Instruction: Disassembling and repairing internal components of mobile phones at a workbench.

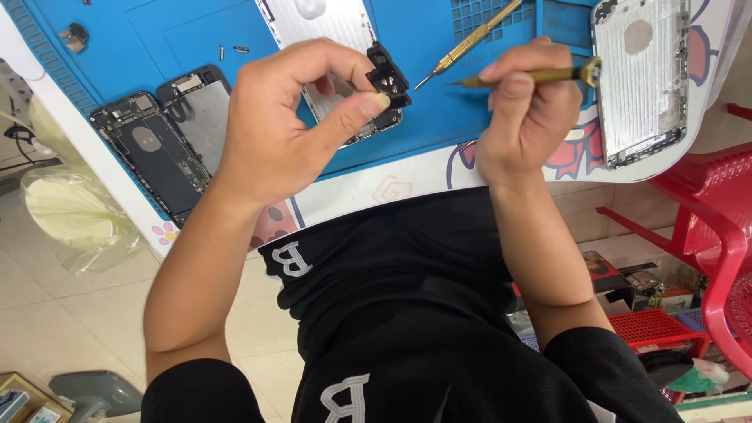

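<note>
While pinched between thumb and fingers of the left hand (274,125), small black part (388,77) raised above the blue mat (423,47), fingertips closed on its lower edge, part tilted and clear of the surface. Directly behind the pinch, partly hidden by the fingers: silver phone shell (317,19), inner side up, lying on the mat. Just right of the pinch, brass screwdriver (533,76) gripped in the right hand (525,117), thumb and forefinger clamped around the shaft, tip aimed left toward the black part, tip and part close but apart. Knurled end of the tool protruding right of the hand.

Above the two grips, second screwdriver (470,41) with a golden handle, loose on the mat, lying on a slant, tip pointing down toward the black part. Left of the left-hand grip, two opened phones side by side on the mat edge: dark phone body (153,157) with inner boards showing, and beside it a grey shielded panel (200,110). Above these, two tiny screws (231,51) loose on the mat. Far right of the right-hand grip, another silver back housing (642,78), inner side up, resting on the white table (392,188) past the mat border. Below the grips, black shirt (407,298) of the person; red plastic chair (713,227) at far right, tiled floor (47,313) at left.
</note>
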